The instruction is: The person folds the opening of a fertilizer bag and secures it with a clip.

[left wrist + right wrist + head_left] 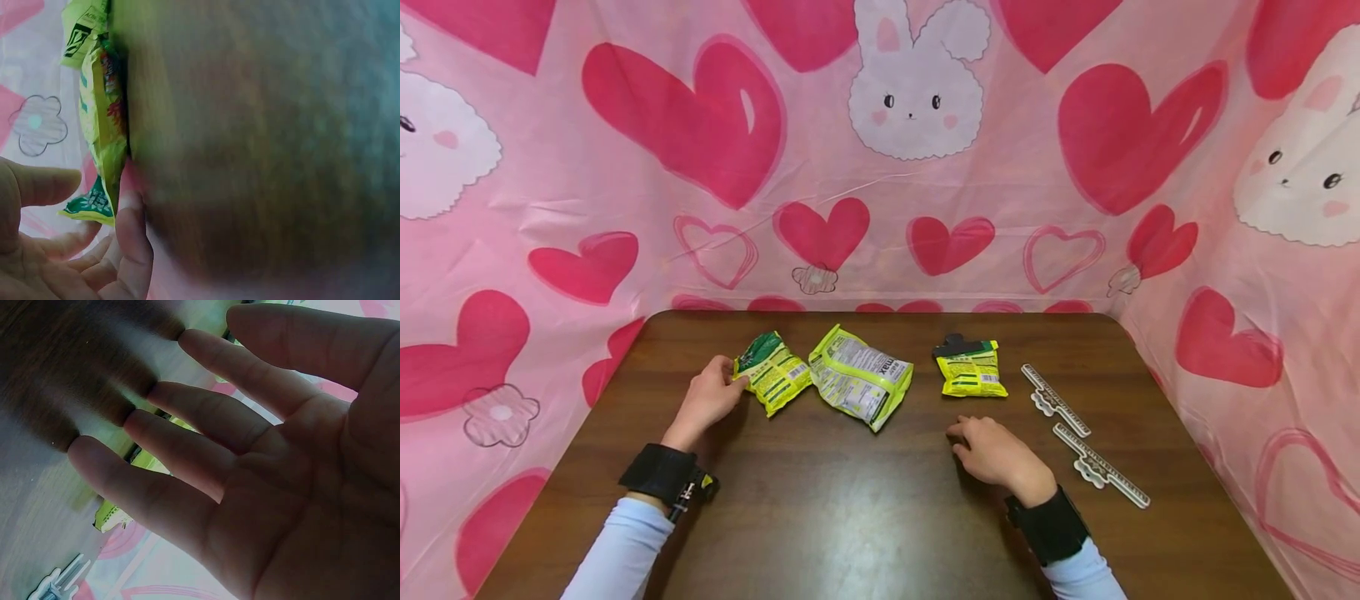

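Three yellow-green snack packets lie on a brown table (850, 508). My left hand (711, 396) reaches the left packet (772, 372) and touches its near edge with a fingertip; in the left wrist view the fingers (128, 231) lie fairly straight against the packet (103, 125), with the thumb apart. The middle packet (859, 375) lies crumpled beside it. My right hand (996, 450) rests palm down on the table, short of the right packet (972, 371), which has a black clip (958, 343) on its top. Its fingers (187, 456) are spread and hold nothing.
Two white sealing clips (1055, 400) (1101, 465) lie to the right of my right hand; one clip (59, 584) shows in the right wrist view. A pink cloth with hearts and rabbits (917, 167) walls the table on three sides.
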Motion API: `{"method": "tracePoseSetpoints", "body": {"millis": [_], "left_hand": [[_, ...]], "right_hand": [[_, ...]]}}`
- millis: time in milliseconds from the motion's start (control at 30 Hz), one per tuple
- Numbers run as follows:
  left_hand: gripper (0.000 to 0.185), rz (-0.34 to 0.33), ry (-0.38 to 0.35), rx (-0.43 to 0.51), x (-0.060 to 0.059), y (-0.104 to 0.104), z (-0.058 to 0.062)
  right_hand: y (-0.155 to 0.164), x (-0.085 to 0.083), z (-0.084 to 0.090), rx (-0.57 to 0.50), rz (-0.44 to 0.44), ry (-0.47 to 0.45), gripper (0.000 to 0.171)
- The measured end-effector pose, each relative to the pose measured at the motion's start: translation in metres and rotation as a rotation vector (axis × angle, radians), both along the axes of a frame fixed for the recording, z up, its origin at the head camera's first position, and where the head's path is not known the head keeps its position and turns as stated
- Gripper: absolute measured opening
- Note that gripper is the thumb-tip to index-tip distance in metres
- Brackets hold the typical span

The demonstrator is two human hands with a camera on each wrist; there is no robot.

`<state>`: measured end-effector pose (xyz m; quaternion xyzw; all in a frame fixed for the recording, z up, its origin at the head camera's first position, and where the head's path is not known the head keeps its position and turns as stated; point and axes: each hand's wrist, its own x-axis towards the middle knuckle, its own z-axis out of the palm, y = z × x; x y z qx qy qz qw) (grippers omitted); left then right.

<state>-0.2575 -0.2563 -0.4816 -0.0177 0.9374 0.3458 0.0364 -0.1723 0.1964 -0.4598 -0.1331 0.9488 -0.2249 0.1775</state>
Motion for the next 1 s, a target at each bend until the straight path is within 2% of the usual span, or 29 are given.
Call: {"method": "tracePoseSetpoints", "body": {"millis": [133, 267, 467, 733, 833, 1000], "left_hand": [[0.040, 0.002, 0.010, -0.001, 0.000, 0.002, -0.002], [0.047, -0.024, 0.022, -0.010, 0.002, 0.002, -0.004], [0.062, -0.099, 0.037, -0.017, 0.012, 0.005, -0.003], [0.052, -0.193, -0.004, -0.027, 0.021, 0.016, 0.006], [0.045, -0.200, -0.001, -0.013, 0.024, 0.018, 0.006], [0.038, -0.161, 0.064, -0.010, 0.024, 0.019, 0.004]], "right_hand": [[0.000, -0.001, 0.000, 0.006, 0.002, -0.004, 0.027], [0.000, -0.002, 0.000, 0.007, -0.001, -0.009, 0.027], [0.000, -0.002, 0.000, 0.008, -0.003, -0.011, 0.027], [0.000, -0.003, 0.000, -0.002, -0.001, -0.007, 0.027], [0.000, -0.003, 0.000, -0.001, 0.001, -0.004, 0.026], [-0.001, -0.002, -0.001, -0.003, -0.002, -0.008, 0.026]]}}
